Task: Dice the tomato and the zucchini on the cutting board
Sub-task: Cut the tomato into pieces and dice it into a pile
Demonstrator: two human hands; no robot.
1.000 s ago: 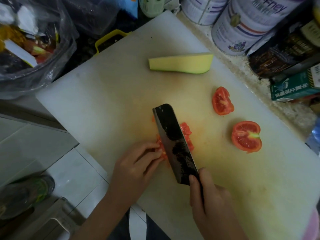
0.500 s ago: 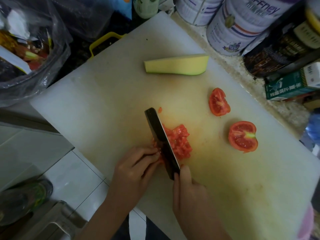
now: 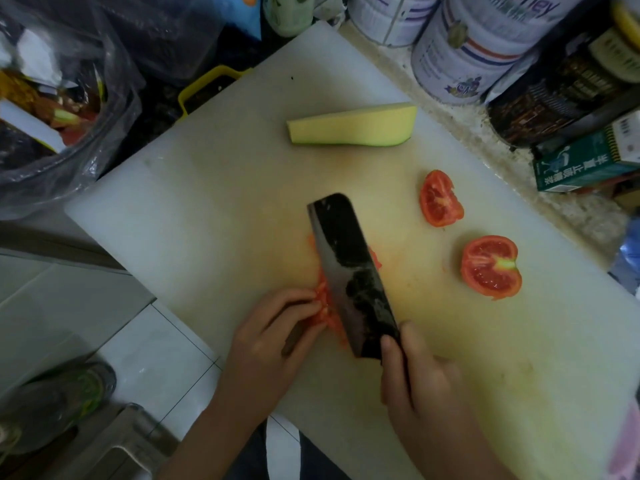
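A white cutting board (image 3: 214, 216) fills the middle of the head view. My right hand (image 3: 419, 386) grips the handle of a dark cleaver (image 3: 349, 271), whose blade lies tilted over a pile of diced tomato (image 3: 325, 306). My left hand (image 3: 273, 337) holds the tomato pieces with curled fingertips, just left of the blade. A tomato quarter (image 3: 440, 199) and a tomato half (image 3: 490, 266) lie cut side up to the right. A pale zucchini piece (image 3: 349, 128) lies at the far side of the board.
Tins (image 3: 467, 53) and boxes (image 3: 585, 157) crowd the counter along the board's far right edge. A plastic bag of scraps (image 3: 52, 109) sits at the far left. A yellow handle (image 3: 207, 84) sticks out behind the board. Tiled floor (image 3: 145, 362) lies below the left edge.
The cleaver has tipped from standing on its edge to lying broad over the diced tomato, covering most of the pile. My left hand stays on the tomato pieces.
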